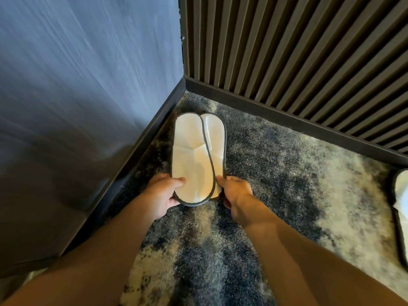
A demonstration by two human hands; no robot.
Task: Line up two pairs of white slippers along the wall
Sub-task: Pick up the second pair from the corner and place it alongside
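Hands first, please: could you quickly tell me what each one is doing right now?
Left hand: closed on the heel of the left slipper, thumb on top.
Right hand: gripping the heel of the right slipper.

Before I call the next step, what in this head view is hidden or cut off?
- Second slipper: cut off by the right edge of the head view; whether it has a mate beside it cannot be told.
- Right slipper of the held pair: its heel end is hidden by the overlapping left slipper and the right hand.
- Left hand: fingers beneath the slipper are hidden.
- Slatted wall: its run past the right edge is out of view.
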